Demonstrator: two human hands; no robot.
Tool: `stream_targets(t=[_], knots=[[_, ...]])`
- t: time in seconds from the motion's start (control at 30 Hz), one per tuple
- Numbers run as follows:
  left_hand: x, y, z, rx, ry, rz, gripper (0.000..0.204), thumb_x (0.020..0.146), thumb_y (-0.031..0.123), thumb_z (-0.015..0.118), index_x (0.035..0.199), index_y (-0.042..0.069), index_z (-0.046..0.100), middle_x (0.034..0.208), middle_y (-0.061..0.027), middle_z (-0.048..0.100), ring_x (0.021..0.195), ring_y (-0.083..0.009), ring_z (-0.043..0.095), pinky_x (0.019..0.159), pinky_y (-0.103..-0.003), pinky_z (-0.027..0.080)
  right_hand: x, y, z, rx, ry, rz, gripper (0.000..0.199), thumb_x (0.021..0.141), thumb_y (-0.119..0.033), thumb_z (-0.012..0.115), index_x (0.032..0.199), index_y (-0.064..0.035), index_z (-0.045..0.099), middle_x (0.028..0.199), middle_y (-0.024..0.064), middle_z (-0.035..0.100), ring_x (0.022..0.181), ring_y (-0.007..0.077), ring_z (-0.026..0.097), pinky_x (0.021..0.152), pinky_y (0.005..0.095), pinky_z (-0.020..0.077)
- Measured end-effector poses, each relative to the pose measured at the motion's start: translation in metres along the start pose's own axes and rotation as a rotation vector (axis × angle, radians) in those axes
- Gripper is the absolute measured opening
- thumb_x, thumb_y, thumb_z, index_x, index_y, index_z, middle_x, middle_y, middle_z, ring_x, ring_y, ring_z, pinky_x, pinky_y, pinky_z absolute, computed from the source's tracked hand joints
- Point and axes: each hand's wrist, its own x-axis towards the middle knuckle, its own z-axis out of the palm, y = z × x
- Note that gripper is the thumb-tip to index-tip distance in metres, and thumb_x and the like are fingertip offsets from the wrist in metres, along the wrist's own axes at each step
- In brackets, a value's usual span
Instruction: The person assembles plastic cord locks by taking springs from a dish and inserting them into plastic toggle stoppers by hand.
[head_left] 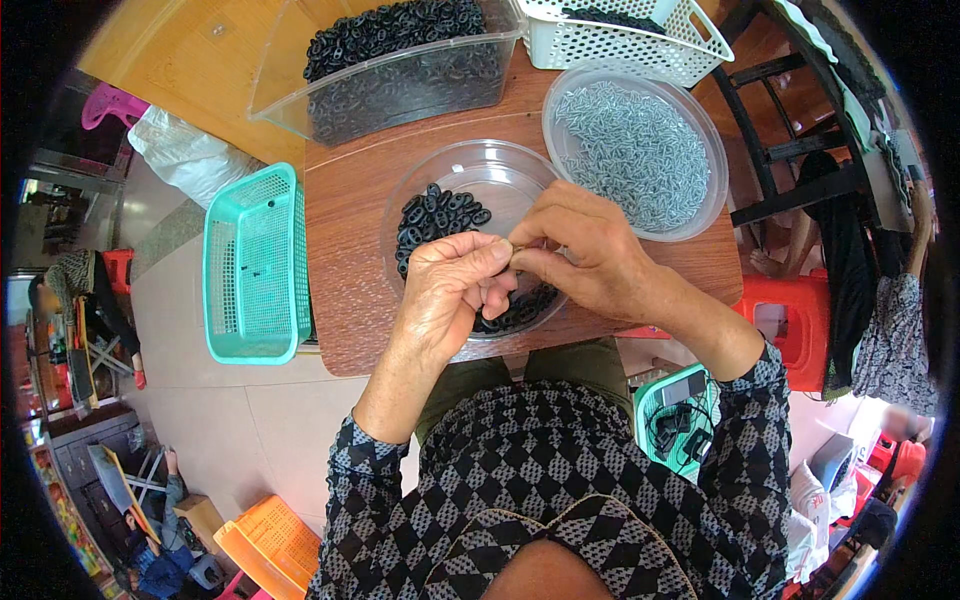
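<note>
My left hand [445,290] and my right hand [590,250] meet fingertip to fingertip over a clear round tray [490,172]. Both are closed in a pinch around something small, mostly covered by the fingers and too hidden to name. Small black oval pieces with holes [440,218] lie in the tray's left part, and more of them [520,312] sit at its near side, below my hands. Beyond my right hand stands a clear round tub [714,170] filled with small silver screw-like pieces [632,150].
At the table's far side are a clear bin [420,122] full of black pieces and a white perforated basket [620,50]. A teal basket [297,260] stands left of the table [345,250]. Red stools [795,325] and a person's patterned sleeve [900,335] are at the right.
</note>
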Motion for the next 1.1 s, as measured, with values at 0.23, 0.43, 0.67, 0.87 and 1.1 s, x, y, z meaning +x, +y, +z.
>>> stream_targets(t=[0.23, 0.43, 0.67, 0.87, 1.1], knots=[[-0.003, 0.003, 0.008, -0.018, -0.043, 0.083, 0.017, 0.085, 0.009, 0.065, 0.094, -0.006, 0.062, 0.076, -0.0133, 0.064, 0.055, -0.0137, 0.057, 0.047, -0.025, 0.044, -0.003, -0.004, 0.0, 0.207, 0.077, 0.218, 0.006, 0.076, -0.002, 0.067, 0.081, -0.0006, 0.065, 0.074, 0.0042, 0.058, 0.065, 0.0124, 0.054, 0.056, 0.0263, 0.0412], [-0.001, 0.0, 0.001, -0.026, -0.062, 0.108, 0.025, 0.091, 0.015, 0.057, 0.102, -0.008, 0.058, 0.083, -0.0176, 0.066, 0.061, -0.0172, 0.062, 0.049, -0.027, 0.048, -0.011, -0.005, 0.001, 0.392, 0.126, 0.492, 0.006, 0.079, -0.003, 0.065, 0.085, -0.0004, 0.066, 0.076, 0.0015, 0.058, 0.067, 0.0057, 0.052, 0.056, 0.0222, 0.0406], [0.001, -0.009, 0.006, -0.055, -0.091, 0.162, 0.026, 0.096, 0.022, 0.05, 0.101, -0.003, 0.053, 0.081, -0.0152, 0.065, 0.062, -0.0177, 0.063, 0.049, -0.027, 0.048, -0.009, -0.007, 0.017, 0.27, 0.199, 0.373, 0.006, 0.075, -0.003, 0.067, 0.077, -0.0002, 0.063, 0.069, 0.0063, 0.057, 0.063, 0.0146, 0.055, 0.057, 0.0289, 0.0436], [0.007, -0.021, 0.008, -0.074, 0.004, 0.193, 0.022, 0.094, 0.02, 0.054, 0.097, -0.002, 0.057, 0.08, -0.0087, 0.062, 0.062, -0.0139, 0.059, 0.052, -0.026, 0.045, -0.002, -0.007, 0.022, 0.282, 0.253, 0.378, 0.004, 0.075, -0.002, 0.066, 0.075, -0.0014, 0.061, 0.067, 0.0069, 0.057, 0.063, 0.0178, 0.054, 0.057, 0.0306, 0.0429], [0.002, -0.017, 0.004, -0.119, 0.003, 0.183, 0.018, 0.09, 0.011, 0.058, 0.101, -0.003, 0.058, 0.081, -0.0104, 0.062, 0.061, -0.0151, 0.059, 0.051, -0.027, 0.046, 0.0, -0.007, 0.024, 0.353, 0.246, 0.443, 0.004, 0.076, -0.002, 0.065, 0.075, -0.001, 0.062, 0.069, 0.0073, 0.057, 0.064, 0.0182, 0.056, 0.058, 0.0304, 0.0435]])
